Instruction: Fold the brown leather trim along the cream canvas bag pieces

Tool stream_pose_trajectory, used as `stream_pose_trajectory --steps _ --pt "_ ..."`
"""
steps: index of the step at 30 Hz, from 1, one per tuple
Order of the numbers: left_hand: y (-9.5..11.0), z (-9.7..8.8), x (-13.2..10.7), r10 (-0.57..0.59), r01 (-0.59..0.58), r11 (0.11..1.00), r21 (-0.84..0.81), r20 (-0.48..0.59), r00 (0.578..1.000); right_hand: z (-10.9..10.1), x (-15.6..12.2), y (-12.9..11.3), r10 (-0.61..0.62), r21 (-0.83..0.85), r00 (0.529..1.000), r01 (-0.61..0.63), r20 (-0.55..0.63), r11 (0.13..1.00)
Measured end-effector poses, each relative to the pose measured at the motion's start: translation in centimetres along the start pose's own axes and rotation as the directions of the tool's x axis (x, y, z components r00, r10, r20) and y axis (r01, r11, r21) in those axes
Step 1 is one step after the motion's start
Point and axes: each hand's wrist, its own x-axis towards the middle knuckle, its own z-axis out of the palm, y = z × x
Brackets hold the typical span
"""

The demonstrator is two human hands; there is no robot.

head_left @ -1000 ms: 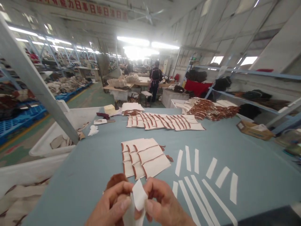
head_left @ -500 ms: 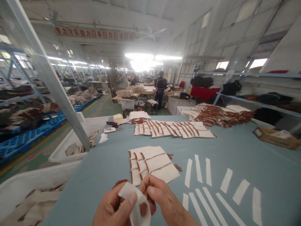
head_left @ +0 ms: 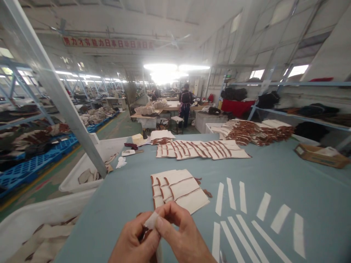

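A cream fabric piece [head_left: 151, 220] with some brown edging is pinched between my two hands at the bottom middle, most of it hidden by the fingers. My left hand [head_left: 135, 239] is closed around it from the left. The thumb and fingers of my right hand [head_left: 182, 233] press on its upper end, touching the left fingertips. Just beyond the hands lies a small overlapping stack of cream panels with brown edges [head_left: 189, 190]. To the right, white strips [head_left: 244, 233] of several lengths are spread on the blue-green table [head_left: 123, 197].
A long row of brown-edged cream panels [head_left: 203, 149] lies farther back, before a heaped pile [head_left: 246, 133]. White bins [head_left: 79, 179] with fabric stand left, beside a metal post [head_left: 65, 102]. A cardboard box [head_left: 320, 155] sits at right. A person [head_left: 185, 104] stands in the background.
My right hand has moved left to meet my left hand and now pinches the fabric's end. The wide cream loop that showed between the hands is now mostly covered.
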Motion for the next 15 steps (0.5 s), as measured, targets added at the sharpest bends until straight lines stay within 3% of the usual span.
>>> stream_pose_trajectory --steps 4,8,12,15 --pt "0.8 -0.2 -0.2 0.024 -0.024 1.0 0.016 -0.021 0.999 0.2 -0.4 -0.5 -0.009 0.025 1.0 0.009 -0.025 1.0" --pt "0.5 -1.4 -0.8 0.019 0.02 0.973 -0.229 0.17 0.985 -0.1 -0.4 -1.5 -0.056 0.116 0.988 0.073 -0.147 0.991" --pt "-0.6 -2.2 -1.3 -0.064 0.176 0.91 -0.376 0.292 0.954 -0.1 -1.1 -0.9 0.01 0.196 0.974 0.036 -0.228 0.98" --pt "-1.6 -2.1 -1.8 -0.158 0.3 0.862 -0.409 0.346 0.925 1.1 -2.6 1.4 0.105 0.278 0.958 -0.028 -0.268 0.96"
